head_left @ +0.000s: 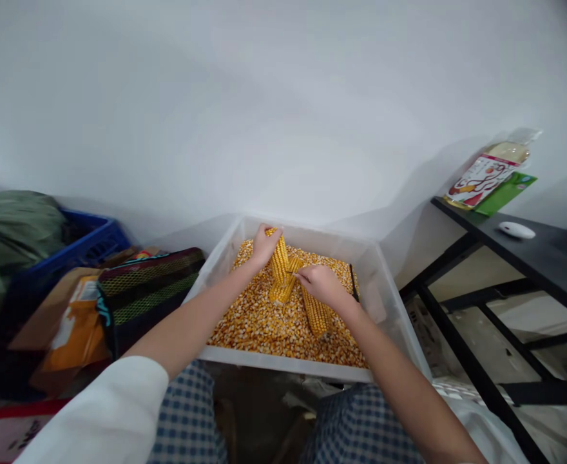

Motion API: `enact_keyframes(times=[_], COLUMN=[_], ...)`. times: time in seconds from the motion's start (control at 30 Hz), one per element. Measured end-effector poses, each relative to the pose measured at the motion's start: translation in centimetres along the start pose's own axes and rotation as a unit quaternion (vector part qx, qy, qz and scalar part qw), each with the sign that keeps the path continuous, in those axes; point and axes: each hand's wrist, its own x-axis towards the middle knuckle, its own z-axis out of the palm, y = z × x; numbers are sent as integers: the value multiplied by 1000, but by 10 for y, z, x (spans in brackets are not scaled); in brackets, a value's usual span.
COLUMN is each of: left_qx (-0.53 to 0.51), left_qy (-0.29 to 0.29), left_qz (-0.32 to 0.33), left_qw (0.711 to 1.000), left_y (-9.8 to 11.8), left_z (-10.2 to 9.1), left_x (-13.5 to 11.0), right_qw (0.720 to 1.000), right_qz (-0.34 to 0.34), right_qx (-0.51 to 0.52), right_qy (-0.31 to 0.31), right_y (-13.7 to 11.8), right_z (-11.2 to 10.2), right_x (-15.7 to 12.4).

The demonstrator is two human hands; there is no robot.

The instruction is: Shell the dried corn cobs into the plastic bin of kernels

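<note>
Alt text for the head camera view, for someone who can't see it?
A person's bare left hand grips an upright yellow ear of corn, while the right hand is just beside it, above a second yellow ear of corn. Both ears sit among loose golden corn kernels in a translucent plastic bin.

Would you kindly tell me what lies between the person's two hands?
The head view shows a corn cob and a second cob between the left hand and the right hand.
</note>
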Motion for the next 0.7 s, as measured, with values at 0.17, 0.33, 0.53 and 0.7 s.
enact_keyframes(times=[0.17, 0.33, 0.53, 0.7], left_qx=[-1, 8, 14, 29], left_qy=[12, 11, 13, 7], left_qz=[-18, -16, -17, 9], left_qw=[1000, 1000, 1000, 1000], left_y=[-6, -5, -3, 6], left_z=[0, 0, 0, 3], left_x=[3, 2, 2, -4], right_qw=[1000, 1000, 996, 991], right_qz=[-7, -1, 12, 44], right_qx=[-3, -18, -91, -118], right_qy=[1, -7, -10, -42], right_y=[0, -4, -17, -31], right_z=[1, 0, 2, 1], right_x=[0, 0, 0, 2])
